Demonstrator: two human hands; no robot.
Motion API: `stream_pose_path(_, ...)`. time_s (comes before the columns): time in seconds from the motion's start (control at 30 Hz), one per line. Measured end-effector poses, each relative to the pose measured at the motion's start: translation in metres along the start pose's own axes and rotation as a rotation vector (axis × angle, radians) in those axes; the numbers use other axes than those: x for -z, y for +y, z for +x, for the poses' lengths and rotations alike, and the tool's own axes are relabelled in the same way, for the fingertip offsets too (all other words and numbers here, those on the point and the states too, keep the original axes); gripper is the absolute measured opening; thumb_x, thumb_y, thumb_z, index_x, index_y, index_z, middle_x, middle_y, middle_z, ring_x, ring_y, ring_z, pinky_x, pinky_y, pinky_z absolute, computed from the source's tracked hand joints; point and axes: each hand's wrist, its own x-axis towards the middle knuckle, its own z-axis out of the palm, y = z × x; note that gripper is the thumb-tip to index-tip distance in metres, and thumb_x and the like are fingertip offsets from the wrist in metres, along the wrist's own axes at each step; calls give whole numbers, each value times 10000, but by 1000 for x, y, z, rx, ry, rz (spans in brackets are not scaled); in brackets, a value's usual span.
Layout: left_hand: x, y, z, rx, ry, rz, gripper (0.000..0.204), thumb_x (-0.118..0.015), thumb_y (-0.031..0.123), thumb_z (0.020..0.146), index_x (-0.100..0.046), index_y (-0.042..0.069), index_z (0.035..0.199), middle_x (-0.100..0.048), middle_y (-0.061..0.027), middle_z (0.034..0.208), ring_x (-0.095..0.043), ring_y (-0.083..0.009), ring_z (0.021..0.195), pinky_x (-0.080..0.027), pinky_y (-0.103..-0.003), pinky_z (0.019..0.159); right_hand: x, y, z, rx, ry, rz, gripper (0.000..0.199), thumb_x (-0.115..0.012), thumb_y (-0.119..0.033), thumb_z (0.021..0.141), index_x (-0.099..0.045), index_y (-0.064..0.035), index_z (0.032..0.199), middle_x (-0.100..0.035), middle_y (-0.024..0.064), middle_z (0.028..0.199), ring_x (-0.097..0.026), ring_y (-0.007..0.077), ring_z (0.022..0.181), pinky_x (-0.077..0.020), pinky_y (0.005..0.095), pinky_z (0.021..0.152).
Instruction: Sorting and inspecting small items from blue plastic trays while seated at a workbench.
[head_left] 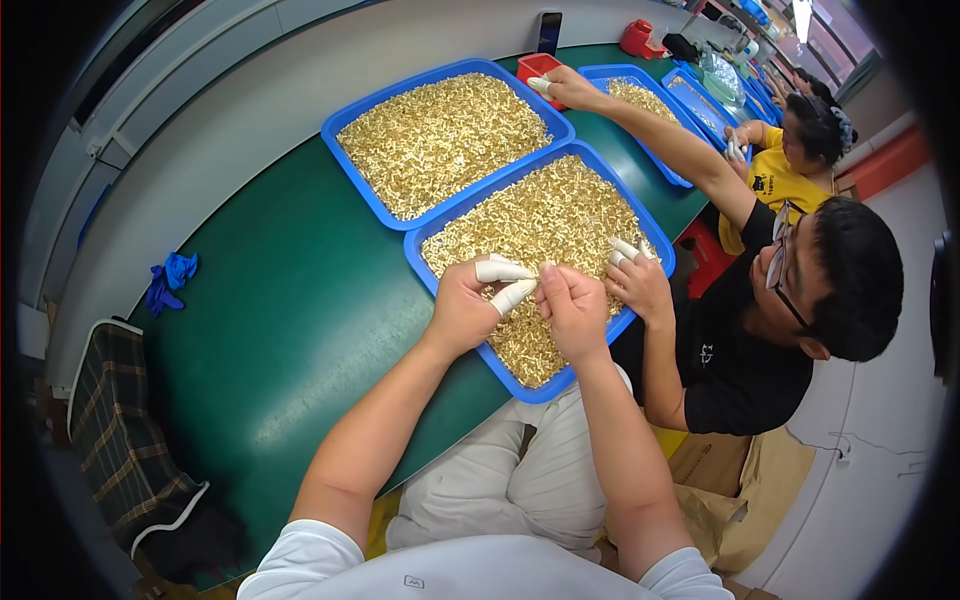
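My left hand [472,300], with white finger cots on its thumb and forefinger, pinches one end of a small gold-coloured metal piece [535,280]. Thumb and forefinger of my right hand [577,308] close on the same piece from the other side; most of it is hidden by the fingertips. Both hands are held over the near blue tray [540,393], which is heaped with many small gold-coloured metal pieces [540,215]. To the right, a co-worker's hand [640,280] with white finger cots touches the pieces in this tray.
Another blue tray [337,150] of gold pieces adjoins mine. The co-worker in black reaches to a red container [540,68]. More blue trays [655,78] line the green table [250,300], where blue gloves [172,280] lie at left. A plaid cloth [125,420] hangs at the left edge.
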Motion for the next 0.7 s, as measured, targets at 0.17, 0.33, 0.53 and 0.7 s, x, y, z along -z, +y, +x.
stream_pose_path(0.17,-1,-3,3,-26,1,-65,125,-709,-34,834,-719,4,953,-667,-62,892,-613,-121,807,-478,-252,708,-4,-2,2,-69,1,69,388,-521,-265,1020,-577,-52,701,-493,-32,562,-402,21,483,-292,187,448)
stream_pose_path(0.33,2,-5,1,8,11,-15,110,-709,-18,844,-719,-6,953,-677,-67,922,-619,-114,830,-489,-245,732,-6,-4,1,-68,53,77,399,-511,-262,1021,-560,-54,684,-472,-34,558,-388,26,494,-282,202,458)
stream_pose_path(0.53,2,-4,2,152,5,-214,365,-712,60,877,-622,17,1228,-662,-7,922,-612,-83,859,-499,-240,795,-2,-18,26,35,169,75,431,-488,-262,1027,-529,-60,648,-446,-31,545,-343,35,489,-258,220,461)
stream_pose_path(0.7,-2,-11,2,156,28,-127,297,-685,90,900,-652,16,1186,-677,-14,903,-600,-68,818,-503,-243,766,-10,-64,89,575,425,-384,458,-520,-275,1009,-515,-22,628,-491,34,539,-437,90,476,-317,278,451)
